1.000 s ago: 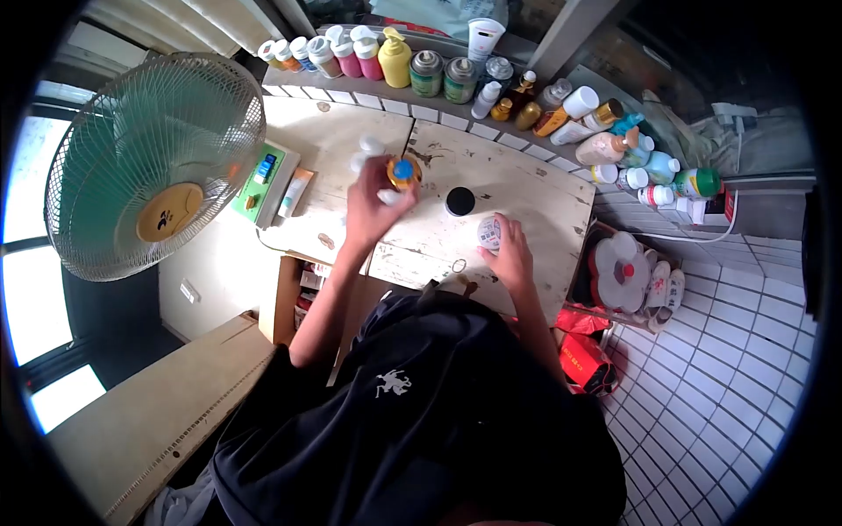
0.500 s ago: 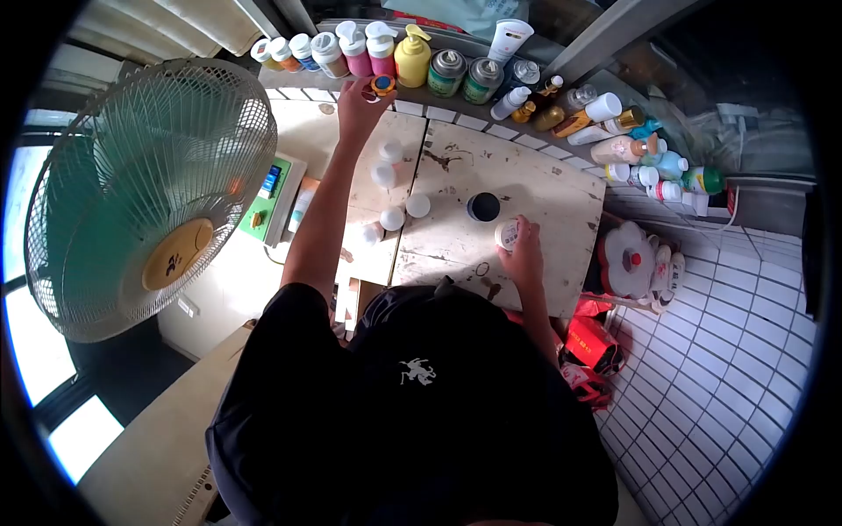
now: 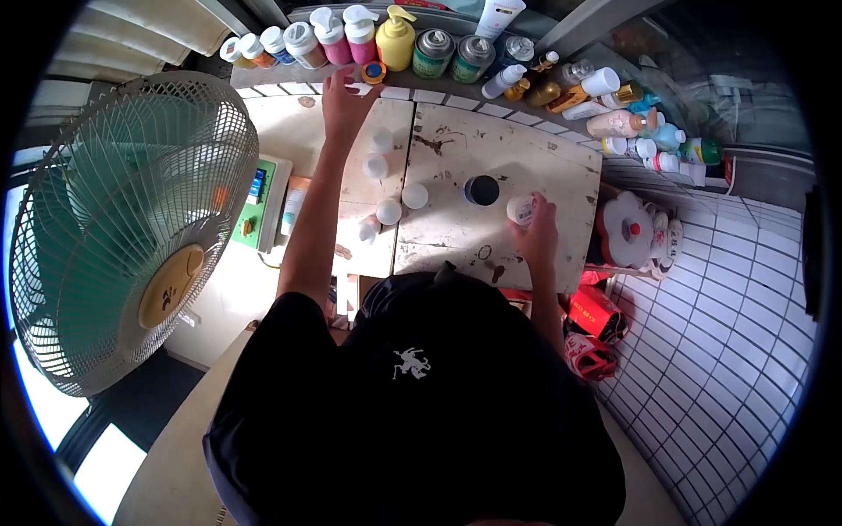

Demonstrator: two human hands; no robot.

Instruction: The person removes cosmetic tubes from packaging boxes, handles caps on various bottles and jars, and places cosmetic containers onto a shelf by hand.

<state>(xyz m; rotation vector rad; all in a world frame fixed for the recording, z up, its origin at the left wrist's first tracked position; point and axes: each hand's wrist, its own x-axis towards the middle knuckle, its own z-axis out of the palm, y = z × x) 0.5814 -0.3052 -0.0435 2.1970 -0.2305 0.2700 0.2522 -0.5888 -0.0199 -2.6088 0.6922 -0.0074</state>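
My left hand point(image 3: 349, 101) reaches to the window ledge with its fingers spread. Its thumb side is beside a small orange container with a blue top point(image 3: 374, 73), which stands in front of the pink pump bottles point(image 3: 360, 35). Over the table's right half, my right hand point(image 3: 540, 230) grips a white bottle point(image 3: 520, 209) with printing on it. Left of that bottle stands a dark round jar point(image 3: 481, 190). Several small white bottles, such as this white bottle point(image 3: 414, 195), are scattered around the seam of the worn white table point(image 3: 443, 241).
A large fan point(image 3: 140, 232) fills the left side. Beside it sits a green scale point(image 3: 261, 203) with a blue display. Bottles and cans, among them a yellow pump bottle point(image 3: 396, 39), line the ledge point(image 3: 263, 77). A white tiled wall point(image 3: 702, 324) is on the right.
My left hand's fingers have come away from the orange container, which now stands on the ledge. My right hand still holds the white bottle, slightly farther right. The camera view has shifted a little.
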